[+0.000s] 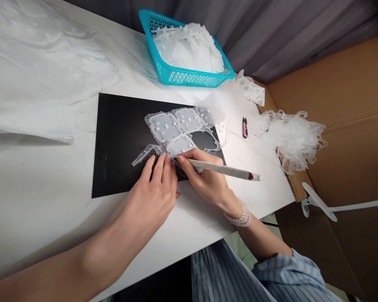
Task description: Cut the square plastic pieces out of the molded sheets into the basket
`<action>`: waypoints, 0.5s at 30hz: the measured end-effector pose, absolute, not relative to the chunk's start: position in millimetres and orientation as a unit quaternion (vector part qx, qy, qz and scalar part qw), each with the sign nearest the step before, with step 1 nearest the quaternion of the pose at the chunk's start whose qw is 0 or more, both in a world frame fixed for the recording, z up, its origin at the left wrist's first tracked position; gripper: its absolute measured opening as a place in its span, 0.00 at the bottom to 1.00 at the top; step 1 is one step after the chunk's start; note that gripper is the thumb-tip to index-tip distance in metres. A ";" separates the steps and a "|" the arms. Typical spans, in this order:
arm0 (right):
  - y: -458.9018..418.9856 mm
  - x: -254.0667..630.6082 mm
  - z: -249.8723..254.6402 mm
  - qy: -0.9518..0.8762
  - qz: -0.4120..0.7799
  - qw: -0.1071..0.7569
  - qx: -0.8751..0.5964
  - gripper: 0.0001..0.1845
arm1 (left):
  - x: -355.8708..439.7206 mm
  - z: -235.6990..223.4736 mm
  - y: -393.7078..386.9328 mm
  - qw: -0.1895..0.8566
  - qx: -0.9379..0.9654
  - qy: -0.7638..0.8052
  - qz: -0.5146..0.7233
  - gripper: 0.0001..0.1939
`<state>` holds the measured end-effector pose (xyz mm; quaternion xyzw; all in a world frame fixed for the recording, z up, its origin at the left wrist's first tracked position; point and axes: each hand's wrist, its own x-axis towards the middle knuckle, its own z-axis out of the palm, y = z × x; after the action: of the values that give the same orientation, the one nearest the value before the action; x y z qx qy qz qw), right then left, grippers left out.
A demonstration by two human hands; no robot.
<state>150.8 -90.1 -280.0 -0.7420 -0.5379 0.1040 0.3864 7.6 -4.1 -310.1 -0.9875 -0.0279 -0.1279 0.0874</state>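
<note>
A clear, moulded sheet of grey-white square pads (180, 126) lies on a black mat (119, 147); one of its frames is hollow and shows the black below. My left hand (157, 180) rests at the sheet's near edge, fingers stretched and lying flat. Close beside it, my right hand (208, 176) is closed around a long, slim off-white tool (223, 168) with a dark red mark near its back end. The tool's tip is hidden by my fingers at the near edge of the sheet. A loose clear strip (146, 154) sticks out to the left.
A turquoise basket (164, 72) full of white translucent pieces stands at the back. Pink-handled thread snips (245, 128) lie to the right, by a heap of clear looped trimmings (294, 140). Translucent sheets (34, 67) cover the left. A cardboard box (340, 100) borders the table's right side.
</note>
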 end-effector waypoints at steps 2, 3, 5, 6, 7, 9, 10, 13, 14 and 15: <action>-89.4 150.6 -279.4 -0.548 0.096 0.376 -0.741 0.08 | 6.9 -309.6 -5.1 0.085 -0.988 -0.031 -0.124 0.28; -88.9 150.4 -279.3 -0.552 0.092 0.371 -0.741 0.08 | 6.6 -309.2 -5.9 0.085 -0.989 -0.036 -0.119 0.27; -87.7 149.9 -279.6 -0.560 0.080 0.358 -0.743 0.08 | 6.0 -308.3 -7.7 0.084 -0.990 -0.047 -0.108 0.27; -87.3 149.4 -279.9 -0.564 0.075 0.350 -0.744 0.09 | 5.8 -307.8 -8.6 0.083 -0.990 -0.051 -0.104 0.27; -87.1 148.8 -280.4 -0.566 0.070 0.342 -0.746 0.09 | 5.7 -307.1 -9.3 0.083 -0.990 -0.054 -0.100 0.27; -88.1 147.2 -281.4 -0.570 0.060 0.320 -0.754 0.09 | 5.4 -305.8 -10.2 0.079 -0.991 -0.051 -0.094 0.26; -89.4 146.1 -281.8 -0.574 0.052 0.305 -0.758 0.09 | 5.3 -305.1 -10.4 0.074 -0.992 -0.050 -0.088 0.26; -95.6 143.2 -282.6 -0.605 0.020 0.255 -0.754 0.12 | 5.4 -304.6 -10.6 0.050 -0.995 -0.053 -0.063 0.26; -97.6 142.6 -282.7 -0.621 0.013 0.237 -0.747 0.13 | 5.6 -305.1 -10.7 0.043 -0.996 -0.054 -0.058 0.26; -99.1 142.4 -282.9 -0.638 0.007 0.219 -0.738 0.14 | 5.8 -305.8 -10.9 0.039 -0.996 -0.054 -0.056 0.26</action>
<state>142.4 -99.1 -282.9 -0.7381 -0.6380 0.0072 0.2193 5.8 -10.9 -305.8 -0.9963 -0.0537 -0.0557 0.0385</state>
